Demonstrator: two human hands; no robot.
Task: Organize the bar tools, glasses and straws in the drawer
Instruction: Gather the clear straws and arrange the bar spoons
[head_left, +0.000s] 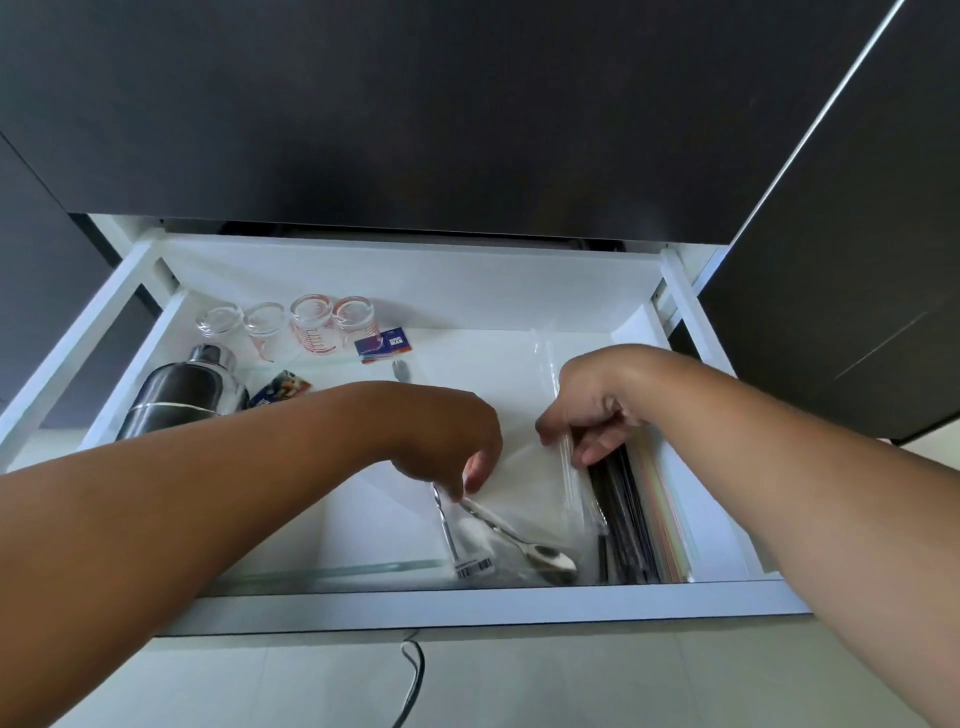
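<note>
A white drawer (467, 605) stands pulled out below dark cabinets. My left hand (447, 441) pinches the handle end of a bar spoon (524, 540) that lies on a clear plastic bag near the drawer's front. My right hand (592, 410) grips a clear packet of straws (569, 478) beside black straws (621, 519) and pale coloured straws (667, 514) along the right wall. Several small glasses (291, 325) stand upside down in a row at the back left. A dark shaker (182, 389) lies on its side at the left.
Two small printed packets (382, 345) (283, 389) lie near the glasses. A second thin metal tool (447, 525) with a barcode label lies by the spoon. A small metal piece (400, 370) sits mid-drawer. A dark cable (413, 675) hangs over the pale floor below.
</note>
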